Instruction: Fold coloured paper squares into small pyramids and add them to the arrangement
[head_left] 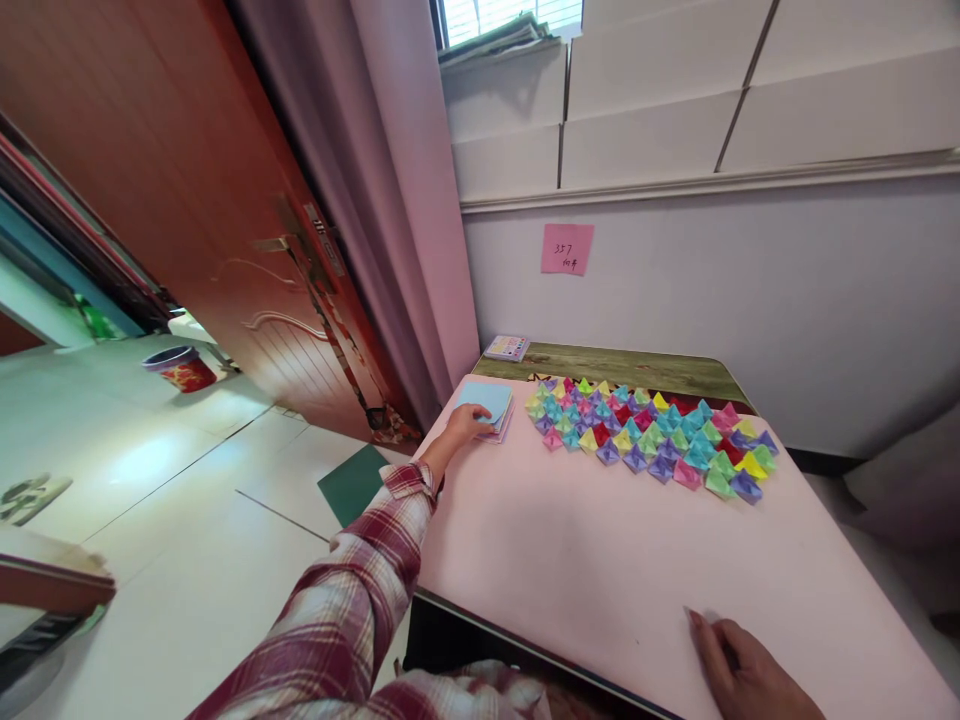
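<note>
At the left of the table, my left hand (pixel 466 424) reaches over a stack of square papers with a light blue sheet (pixel 486 398) on top. Its fingers are bent and pinch at the blue sheet near the stack's front right edge, where the paper curves up slightly. Pink and pale sheets show beneath. Near the front right of the table rests my right hand (pixel 750 672). Its fingers are curled in, the thumb lies alongside, and nothing shows in them. Several rows of folded paper pieces (pixel 651 436) in many colours stand beyond the hands.
The pink tabletop (pixel 555 560) has a wood-patterned strip (pixel 637 368) at the back, with a small printed packet (pixel 508 347) in its left corner. A pink note (pixel 567 249) hangs on the wall. To the left are a curtain, a brown door (pixel 247 200) and a bucket (pixel 180 370).
</note>
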